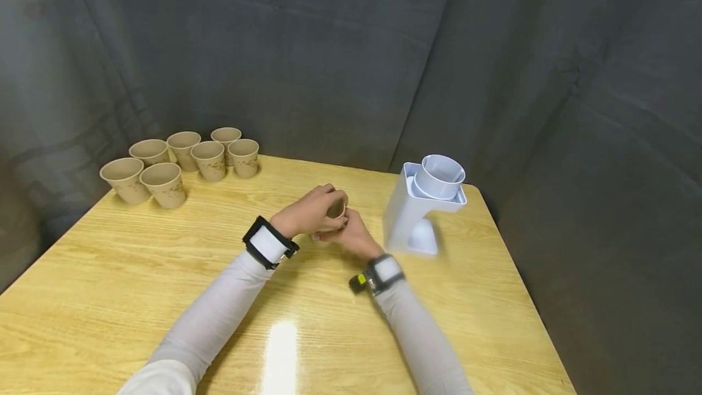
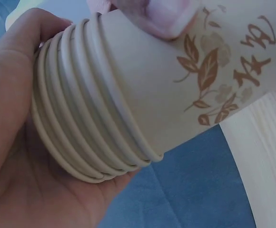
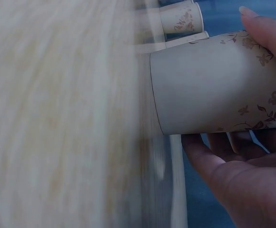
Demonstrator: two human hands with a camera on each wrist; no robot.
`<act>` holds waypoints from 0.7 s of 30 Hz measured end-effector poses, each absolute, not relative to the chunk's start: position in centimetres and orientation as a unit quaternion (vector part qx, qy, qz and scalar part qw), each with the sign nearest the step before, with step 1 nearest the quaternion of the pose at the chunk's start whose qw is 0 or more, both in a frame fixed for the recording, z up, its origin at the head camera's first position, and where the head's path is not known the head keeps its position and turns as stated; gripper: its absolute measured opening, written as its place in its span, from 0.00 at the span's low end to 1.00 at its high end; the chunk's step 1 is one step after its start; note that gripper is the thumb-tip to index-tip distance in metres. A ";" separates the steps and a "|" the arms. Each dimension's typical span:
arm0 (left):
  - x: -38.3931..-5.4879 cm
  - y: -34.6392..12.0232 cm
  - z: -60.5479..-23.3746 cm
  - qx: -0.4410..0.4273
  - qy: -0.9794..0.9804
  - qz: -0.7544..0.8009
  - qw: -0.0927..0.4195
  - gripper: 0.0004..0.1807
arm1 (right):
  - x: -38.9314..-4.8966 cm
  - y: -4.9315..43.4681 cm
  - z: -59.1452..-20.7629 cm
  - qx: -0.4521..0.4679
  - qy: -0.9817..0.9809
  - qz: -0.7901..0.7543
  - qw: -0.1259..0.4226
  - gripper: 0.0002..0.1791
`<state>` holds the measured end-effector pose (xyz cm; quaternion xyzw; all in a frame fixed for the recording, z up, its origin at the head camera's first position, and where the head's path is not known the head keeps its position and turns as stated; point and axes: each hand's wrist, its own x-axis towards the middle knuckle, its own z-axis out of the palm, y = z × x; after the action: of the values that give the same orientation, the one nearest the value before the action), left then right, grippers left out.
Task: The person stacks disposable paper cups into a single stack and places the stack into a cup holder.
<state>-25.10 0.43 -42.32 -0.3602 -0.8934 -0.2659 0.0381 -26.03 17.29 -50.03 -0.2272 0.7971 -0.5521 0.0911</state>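
Observation:
Between my hands is a stack of nested paper cups (image 2: pixel 176 85), beige with brown leaf and flower print. Several rims lie close together at one end in the left wrist view. My left hand (image 1: pixel 311 209) grips the stack around those rims. My right hand (image 1: pixel 355 235) holds the lower body, its thumb on one side and fingers on the other in the right wrist view, where the cup's plain base end (image 3: pixel 200 90) faces the table. From the head view, the hands cover most of the stack, and only a bit of the cup opening shows.
Several matching paper cups (image 1: pixel 164 185) stand upright in a group at the back left of the wooden table (image 1: pixel 219 249). Right of my hands is a white plastic stand (image 1: pixel 396 218) with a round white holder (image 1: pixel 439 181) on top. Dark curtains (image 1: pixel 285 60) hang behind.

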 end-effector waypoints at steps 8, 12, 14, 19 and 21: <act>-25.0 0.5 -42.4 -0.360 -0.893 -0.268 0.042 0.18 | -25.9 17.3 -49.9 -0.228 0.788 -0.565 0.093 0.26; -24.9 0.3 -42.7 -0.360 -0.894 -0.264 0.040 0.21 | -25.9 17.3 -50.0 -0.221 0.791 -0.562 0.096 0.29; -24.7 0.0 -42.8 -0.357 -0.897 -0.259 0.029 0.25 | -25.9 17.3 -50.1 -0.219 0.790 -0.564 0.099 0.31; -24.6 -1.5 -42.4 -0.331 -0.905 -0.266 -0.031 0.42 | -25.9 17.3 -50.1 -0.226 0.776 -0.580 0.100 0.31; -24.8 -2.5 -42.2 -0.317 -0.908 -0.268 -0.054 0.49 | -25.9 17.3 -50.1 -0.226 0.771 -0.587 0.101 0.31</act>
<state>-24.79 -2.47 -42.18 -0.3172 -0.9081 -0.2680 -0.0538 -25.87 17.32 -50.12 -0.2263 0.7711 -0.5865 0.1007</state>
